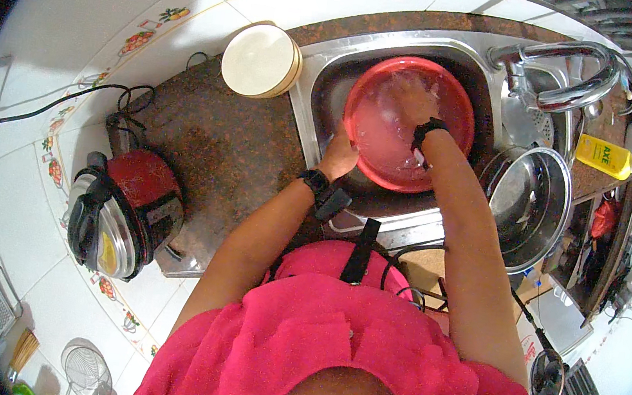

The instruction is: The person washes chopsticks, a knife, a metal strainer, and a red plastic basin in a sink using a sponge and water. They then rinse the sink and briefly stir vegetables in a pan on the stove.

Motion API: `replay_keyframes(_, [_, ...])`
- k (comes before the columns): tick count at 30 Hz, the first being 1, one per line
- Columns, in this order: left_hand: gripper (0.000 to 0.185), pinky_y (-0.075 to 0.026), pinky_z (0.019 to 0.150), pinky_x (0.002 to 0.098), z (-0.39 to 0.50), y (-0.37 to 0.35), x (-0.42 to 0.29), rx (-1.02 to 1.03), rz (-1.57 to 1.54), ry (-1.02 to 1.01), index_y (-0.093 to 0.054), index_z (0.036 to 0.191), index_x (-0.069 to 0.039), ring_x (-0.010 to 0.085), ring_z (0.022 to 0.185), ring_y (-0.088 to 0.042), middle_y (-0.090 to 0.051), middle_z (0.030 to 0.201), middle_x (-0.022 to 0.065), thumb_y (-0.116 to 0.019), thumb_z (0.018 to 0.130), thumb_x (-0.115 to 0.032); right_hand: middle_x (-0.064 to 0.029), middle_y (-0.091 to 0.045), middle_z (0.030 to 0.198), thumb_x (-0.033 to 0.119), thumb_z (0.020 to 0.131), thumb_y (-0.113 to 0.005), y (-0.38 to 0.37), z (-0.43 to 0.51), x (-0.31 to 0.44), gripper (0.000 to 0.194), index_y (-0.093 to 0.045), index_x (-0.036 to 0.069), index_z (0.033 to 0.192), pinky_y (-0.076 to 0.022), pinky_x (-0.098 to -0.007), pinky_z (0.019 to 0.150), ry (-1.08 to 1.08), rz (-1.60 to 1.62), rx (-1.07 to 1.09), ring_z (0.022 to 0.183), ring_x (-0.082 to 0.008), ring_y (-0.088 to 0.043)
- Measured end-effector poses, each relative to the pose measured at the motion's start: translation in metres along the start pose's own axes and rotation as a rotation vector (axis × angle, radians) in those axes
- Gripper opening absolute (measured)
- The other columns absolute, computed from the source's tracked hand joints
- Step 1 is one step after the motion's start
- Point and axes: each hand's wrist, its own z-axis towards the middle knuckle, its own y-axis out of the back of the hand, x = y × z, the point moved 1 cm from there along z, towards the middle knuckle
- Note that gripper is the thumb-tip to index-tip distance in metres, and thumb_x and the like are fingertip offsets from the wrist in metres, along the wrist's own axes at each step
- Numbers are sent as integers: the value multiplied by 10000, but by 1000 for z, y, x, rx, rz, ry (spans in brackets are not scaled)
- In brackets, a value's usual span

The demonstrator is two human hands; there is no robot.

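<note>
A red plastic basin [466, 112] with water in it sits inside the left bowl of a stainless steel sink [303, 122]. My left hand [340, 154] is at the basin's near left rim, its fingertips hidden against the wall. Inside the basin, my right hand [419, 100] reaches down into the water. Splashes and blur hide its fingers, so whether it holds anything does not show. Each wrist wears a black band.
A chrome faucet [579, 79] arches over the right bowl, near a perforated metal utensil [529, 124]. A steel pot [527, 211] and a yellow detergent bottle [604, 156] are right. Left are stacked cream plates [259, 60] and a red electric cooker [144, 176] with a cord.
</note>
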Motion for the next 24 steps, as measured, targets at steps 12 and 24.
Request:
replay_keyframes(12, [511, -466, 922, 515, 11, -14, 27, -3, -51, -83, -300, 1310, 14, 470, 1084, -579, -595, 1145, 322, -526, 853, -24, -78, -318, 1543, 315, 942, -488, -49, -63, -19, 572, -354, 184, 1483, -152, -675, 1100, -284, -19, 252, 1439, -288, -225])
replay_keyframes(24, [612, -432, 993, 465, 22, -22, 43, 10, -145, -206, -179, 1394, 83, 437, 1161, -556, -548, 1238, 336, -498, 888, -47, -119, -550, 1196, 182, 880, -469, -77, -47, 47, 376, -482, 104, 1247, -384, -460, 958, 209, 840, 405, 1094, -305, -522])
